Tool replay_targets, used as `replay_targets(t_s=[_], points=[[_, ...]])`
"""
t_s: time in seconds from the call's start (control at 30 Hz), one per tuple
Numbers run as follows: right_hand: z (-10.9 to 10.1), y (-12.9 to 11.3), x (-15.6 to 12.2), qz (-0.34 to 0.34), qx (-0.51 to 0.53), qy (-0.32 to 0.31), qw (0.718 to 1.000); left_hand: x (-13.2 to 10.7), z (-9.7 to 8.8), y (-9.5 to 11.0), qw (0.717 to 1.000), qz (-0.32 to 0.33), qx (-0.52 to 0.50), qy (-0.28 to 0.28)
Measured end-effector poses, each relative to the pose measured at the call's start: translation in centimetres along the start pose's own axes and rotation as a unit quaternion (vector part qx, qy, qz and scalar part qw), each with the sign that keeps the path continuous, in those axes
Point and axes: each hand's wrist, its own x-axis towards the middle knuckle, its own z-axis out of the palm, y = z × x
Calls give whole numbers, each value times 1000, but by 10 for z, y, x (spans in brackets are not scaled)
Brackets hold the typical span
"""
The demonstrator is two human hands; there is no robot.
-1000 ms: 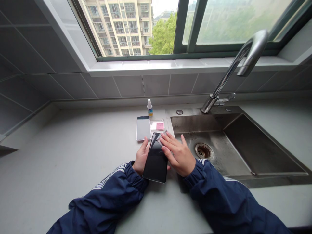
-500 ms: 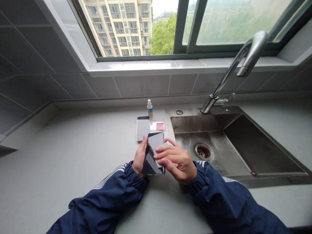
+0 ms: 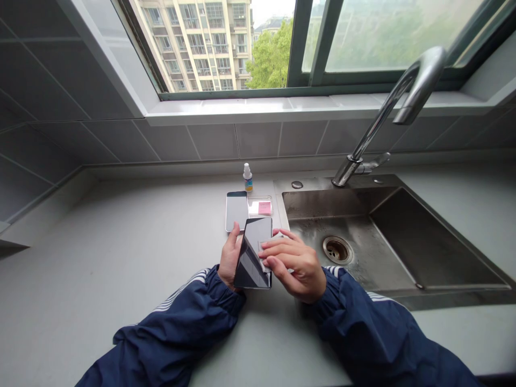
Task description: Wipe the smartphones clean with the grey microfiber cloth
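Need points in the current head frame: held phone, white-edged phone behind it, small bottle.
Held phone [image 3: 250,252]: head view, middle of its glossy front face.
White-edged phone [image 3: 236,210]: head view, middle of its upward-facing screen.
Small bottle [image 3: 248,182]: head view, on its printed label.

Countertop [image 3: 141,231]: pale, smooth. Near the wall stands one small bottle [image 3: 248,183], upright, white-topped. Just in front, one phone [image 3: 236,209] lies flat, screen up. Beside it, right: one clear case [image 3: 253,207], pink label [image 3: 264,208]. Metal sink [image 3: 387,258] set in at right.
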Motion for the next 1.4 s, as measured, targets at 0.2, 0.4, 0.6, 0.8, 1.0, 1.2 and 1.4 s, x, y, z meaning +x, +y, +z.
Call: replay_targets(t_s=[0.2,0.4,0.6,0.8,1.0,1.2,1.4], points=[[-2,4,1,5,-13,17,1000,-1,-1,0,1000,3,8,-26],[-5,-7,3,-33,77,-31,996,-1,-9,-1,999,-12,8,-46],[-3,-11,2,-62,110,-62,990,0,-14,-1,997,-39,8,-69],[-3,8,1,18,29,34,999,3,-15,-1,998,-15,16,-51],[2,-6,1,-22,70,-28,997,2,-15,0,998,-13,16,-54],[3,-2,0,-34,-5,-68,997,2,-14,0,998,-13,9,-54],[-9,10,5,-12,-32,-58,998,1,-9,0,998,7,-14,-66]])
